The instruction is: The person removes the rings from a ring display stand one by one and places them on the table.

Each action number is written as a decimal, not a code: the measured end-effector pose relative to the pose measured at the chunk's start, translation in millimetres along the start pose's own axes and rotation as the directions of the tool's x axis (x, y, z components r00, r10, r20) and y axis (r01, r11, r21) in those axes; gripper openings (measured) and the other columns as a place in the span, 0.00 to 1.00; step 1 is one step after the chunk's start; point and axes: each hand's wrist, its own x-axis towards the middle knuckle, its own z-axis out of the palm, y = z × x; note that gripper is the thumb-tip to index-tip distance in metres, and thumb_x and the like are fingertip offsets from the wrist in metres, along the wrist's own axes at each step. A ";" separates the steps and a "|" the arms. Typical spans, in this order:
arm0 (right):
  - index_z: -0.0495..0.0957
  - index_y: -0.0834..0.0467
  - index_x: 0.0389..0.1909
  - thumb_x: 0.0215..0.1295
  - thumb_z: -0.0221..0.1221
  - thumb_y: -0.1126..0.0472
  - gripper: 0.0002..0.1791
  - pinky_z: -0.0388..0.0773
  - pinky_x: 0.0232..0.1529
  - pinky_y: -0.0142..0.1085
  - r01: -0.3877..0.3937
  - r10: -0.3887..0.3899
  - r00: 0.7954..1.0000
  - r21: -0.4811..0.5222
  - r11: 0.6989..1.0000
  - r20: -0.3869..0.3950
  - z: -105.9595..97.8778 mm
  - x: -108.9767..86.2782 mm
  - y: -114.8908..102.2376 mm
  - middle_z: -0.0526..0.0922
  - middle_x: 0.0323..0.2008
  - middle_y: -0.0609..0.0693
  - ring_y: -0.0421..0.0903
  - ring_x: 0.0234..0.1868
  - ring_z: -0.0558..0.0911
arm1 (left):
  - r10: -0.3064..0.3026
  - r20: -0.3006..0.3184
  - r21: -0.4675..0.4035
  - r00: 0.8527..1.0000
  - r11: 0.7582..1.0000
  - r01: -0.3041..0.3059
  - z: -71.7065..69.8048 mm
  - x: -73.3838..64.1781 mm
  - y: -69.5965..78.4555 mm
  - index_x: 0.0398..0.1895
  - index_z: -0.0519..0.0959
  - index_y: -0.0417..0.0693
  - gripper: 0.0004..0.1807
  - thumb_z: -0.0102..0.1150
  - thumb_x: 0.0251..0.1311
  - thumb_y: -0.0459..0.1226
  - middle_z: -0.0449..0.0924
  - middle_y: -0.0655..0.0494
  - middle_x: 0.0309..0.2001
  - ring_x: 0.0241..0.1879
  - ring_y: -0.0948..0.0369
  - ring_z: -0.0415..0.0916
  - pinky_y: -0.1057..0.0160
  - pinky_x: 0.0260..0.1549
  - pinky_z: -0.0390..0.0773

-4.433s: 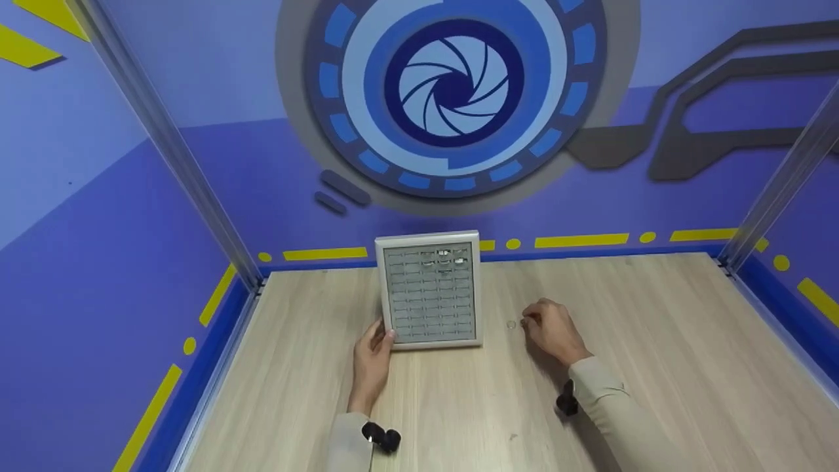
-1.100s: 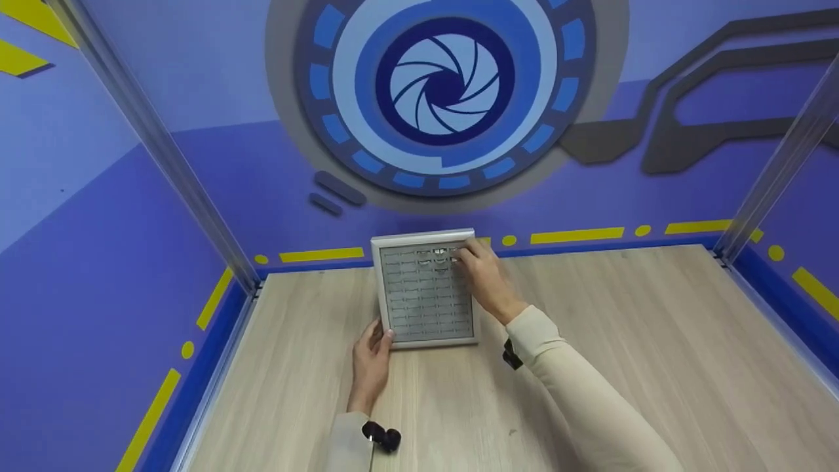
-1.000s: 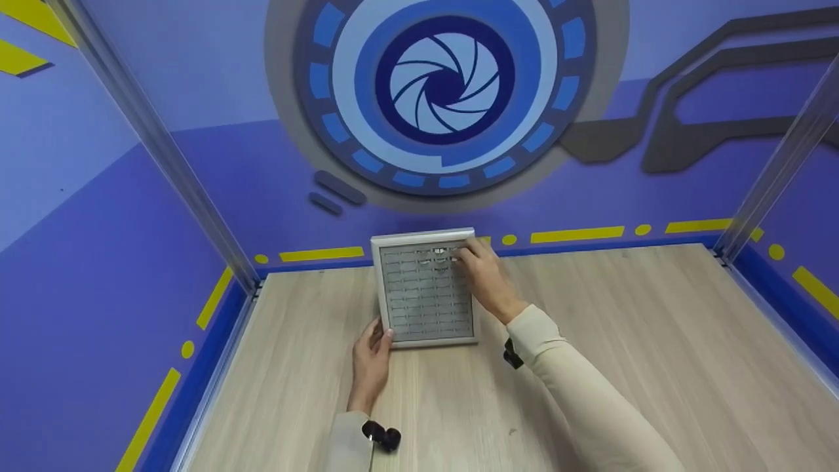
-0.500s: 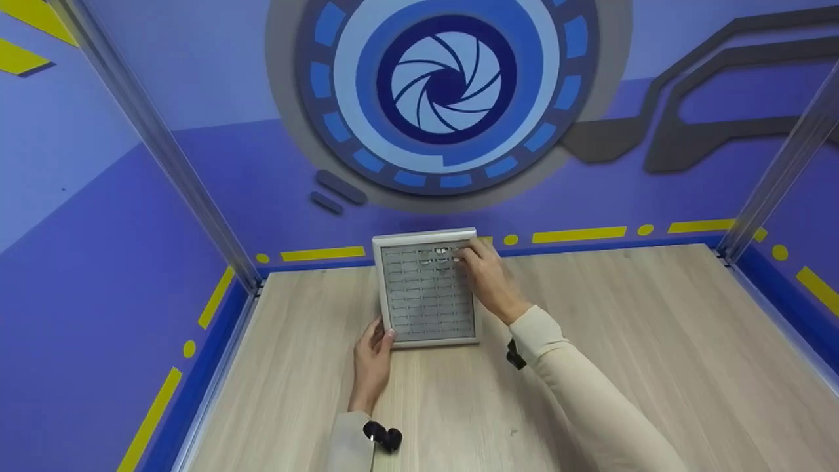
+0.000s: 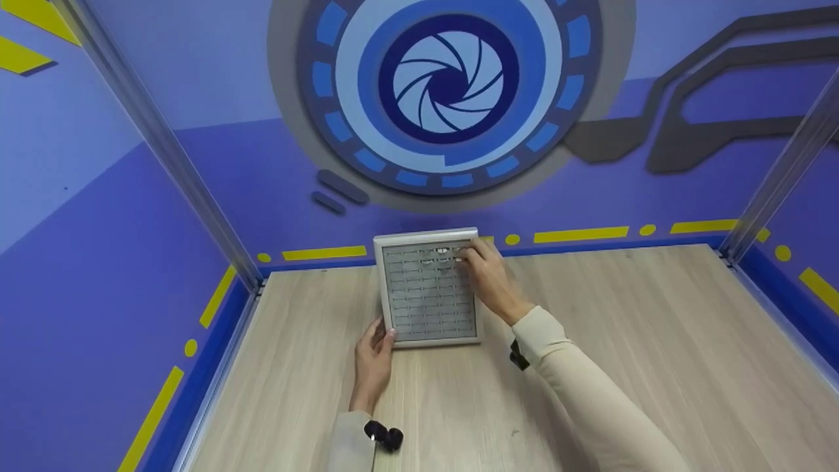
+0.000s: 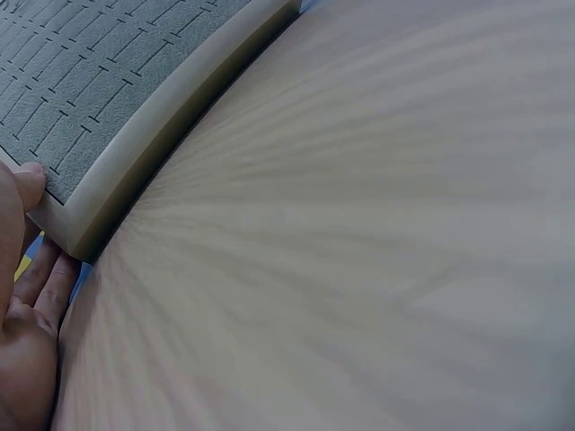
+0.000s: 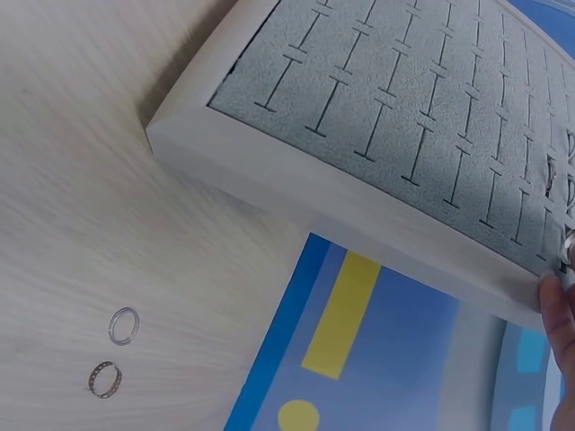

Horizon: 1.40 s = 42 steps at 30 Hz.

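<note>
A white-framed rectangular tray (image 5: 436,343) with a grey, felt-like slotted insert (image 5: 429,308) stands tilted at the far side of a pale wood-grain worktop (image 5: 623,314), in front of a blue-purple printed wall (image 5: 236,196). The person's left hand (image 5: 373,368) grips the tray's near left corner, thumb over the front of the frame and other fingers behind it.

The right hand (image 5: 491,278) is at the tray's upper right corner. Its fingers seem to pinch a shiny silver ring (image 7: 570,241) at the end slots, though the right wrist view cuts them off at the edge, so the hold is hard to confirm. Several silver-coloured seated rings (image 5: 442,251) sit in the upper rows, toward the right; the lower rows show bare slots.

The right wrist view also shows two loose rings on the worktop near the tray's side: a plain silver band (image 7: 124,326) and, just beside it, a darker, patterned band (image 7: 105,380). Both arms wear beige sleeves (image 5: 596,393), each with a small black device (image 5: 383,436) at the wrist.
</note>
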 end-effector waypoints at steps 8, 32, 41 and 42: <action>0.82 0.66 0.43 0.71 0.64 0.76 0.05 0.88 0.49 0.45 -0.014 0.014 1.000 0.009 1.000 0.020 -6.6 -1.2 0.4 0.82 0.45 0.58 0.56 0.48 0.83 | 0.010 0.001 0.005 1.000 1.000 -0.010 0.1 -0.4 0.3 0.80 0.67 0.46 0.30 0.59 0.80 0.41 0.75 0.45 0.73 0.74 0.49 0.72 0.54 0.76 0.74; 0.83 0.64 0.40 0.71 0.65 0.75 0.04 0.87 0.42 0.44 -0.111 0.110 0.988 0.000 0.994 0.112 -36.7 -33.7 23.7 0.81 0.41 0.55 0.53 0.43 0.81 | 0.023 -0.026 0.031 0.999 0.999 -0.022 0.8 -0.6 0.6 0.79 0.69 0.42 0.28 0.58 0.80 0.39 0.76 0.43 0.72 0.74 0.48 0.73 0.55 0.74 0.77; 0.84 0.66 0.40 0.71 0.64 0.75 0.03 0.90 0.40 0.43 -0.168 0.163 0.972 0.013 0.986 0.170 -43.9 -60.0 37.4 0.81 0.41 0.57 0.53 0.41 0.85 | 0.015 -0.020 0.031 1.000 0.999 -0.014 1.8 0.0 0.9 0.80 0.67 0.41 0.30 0.59 0.80 0.39 0.75 0.41 0.73 0.74 0.47 0.73 0.54 0.74 0.76; 0.84 0.66 0.40 0.71 0.64 0.76 0.04 0.90 0.39 0.43 -0.174 0.168 0.970 0.015 0.985 0.175 -44.2 -63.6 38.4 0.81 0.41 0.56 0.52 0.40 0.85 | 0.021 -0.018 0.035 1.000 0.999 -0.021 2.1 0.2 0.3 0.80 0.67 0.40 0.30 0.58 0.80 0.39 0.74 0.40 0.73 0.74 0.46 0.73 0.54 0.74 0.76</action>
